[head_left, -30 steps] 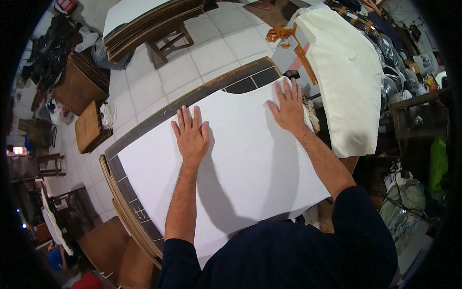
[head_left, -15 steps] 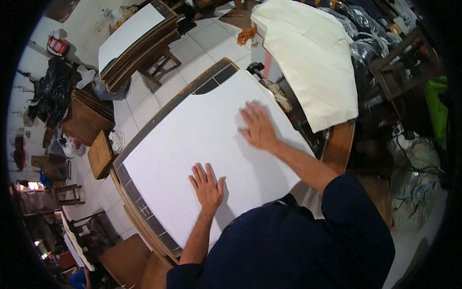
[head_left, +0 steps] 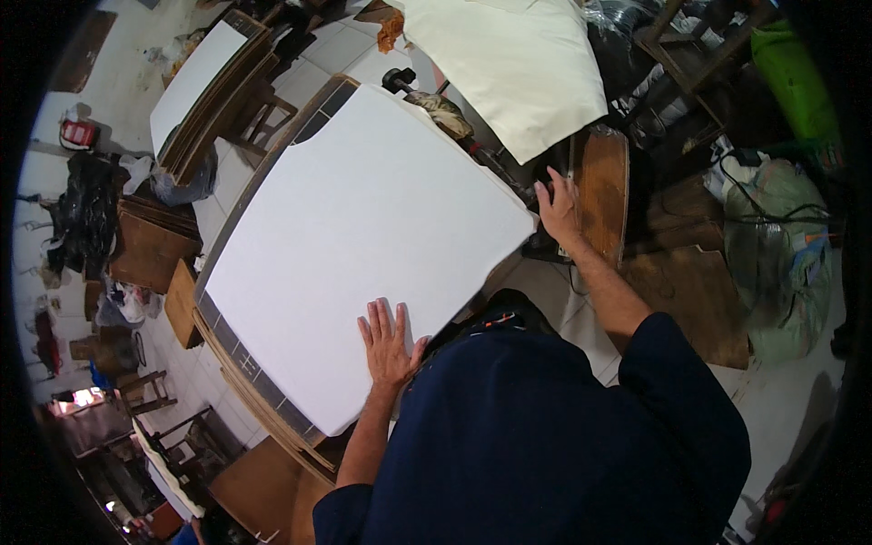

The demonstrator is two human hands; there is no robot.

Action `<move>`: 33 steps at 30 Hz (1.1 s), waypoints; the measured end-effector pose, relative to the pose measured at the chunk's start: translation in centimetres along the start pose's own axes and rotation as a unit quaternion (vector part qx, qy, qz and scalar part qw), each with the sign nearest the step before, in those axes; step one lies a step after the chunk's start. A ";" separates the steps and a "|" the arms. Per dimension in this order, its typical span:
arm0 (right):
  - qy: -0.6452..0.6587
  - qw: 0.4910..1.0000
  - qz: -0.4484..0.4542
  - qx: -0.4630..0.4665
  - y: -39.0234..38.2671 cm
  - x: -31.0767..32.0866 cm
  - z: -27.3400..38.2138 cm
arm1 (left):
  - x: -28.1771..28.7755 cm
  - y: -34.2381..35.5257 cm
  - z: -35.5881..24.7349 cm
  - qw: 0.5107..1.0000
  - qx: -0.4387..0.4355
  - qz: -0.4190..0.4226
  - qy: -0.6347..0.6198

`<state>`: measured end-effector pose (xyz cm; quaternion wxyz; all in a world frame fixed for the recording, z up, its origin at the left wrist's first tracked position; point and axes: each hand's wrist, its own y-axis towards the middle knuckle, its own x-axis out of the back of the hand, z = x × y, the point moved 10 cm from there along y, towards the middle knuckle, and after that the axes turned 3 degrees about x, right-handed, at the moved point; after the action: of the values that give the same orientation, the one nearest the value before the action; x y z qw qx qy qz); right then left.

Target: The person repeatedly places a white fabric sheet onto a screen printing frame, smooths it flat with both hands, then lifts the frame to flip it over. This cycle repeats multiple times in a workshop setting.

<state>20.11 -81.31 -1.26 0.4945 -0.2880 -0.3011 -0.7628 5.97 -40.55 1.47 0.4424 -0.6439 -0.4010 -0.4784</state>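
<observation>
A white fabric piece point(head_left: 363, 227) with a curved cutout lies over a dark board marked with pale lines point(head_left: 238, 347). My left hand point(head_left: 386, 347) rests flat and open on the fabric near its lower edge. My right hand point(head_left: 559, 207) is off the fabric's right edge, above or beside a dark mechanism, fingers apart and slightly bent, holding nothing I can see. A rag point(head_left: 440, 113) sits on metal parts along that side. Beyond it hangs a large cream cloth point(head_left: 509, 64).
A wooden bench point(head_left: 599, 200) stands right of my hand, with leaning boards point(head_left: 681, 309) and bulging sacks point(head_left: 777, 272) farther right. Stacked boards topped with white point(head_left: 195, 82) stand at back left. Wooden panels point(head_left: 254, 481) lie at lower left over the tiled floor.
The view has swung toward the right. My right hand has left the fabric and moved rightward past its edge. My left hand stays on the fabric, now nearer its lower edge.
</observation>
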 end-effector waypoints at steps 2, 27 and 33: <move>0.106 0.985 0.008 -0.135 -1.6 -0.2 -4.0 | 0.1 -0.2 -1.0 1.000 -0.016 -0.010 0.015; 0.226 0.876 0.273 -0.328 -18.4 -8.7 -12.8 | 0.7 -1.2 -1.5 0.995 -0.033 -0.096 0.011; 0.076 0.887 0.396 0.225 -28.9 -11.1 -16.6 | 0.7 -1.8 -1.6 0.987 -0.030 -0.139 -0.078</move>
<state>-5.22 -77.71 -25.37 0.8282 -0.2055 -0.2875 -0.4350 4.05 -41.45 2.71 0.3192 -0.6308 -0.5052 -0.4950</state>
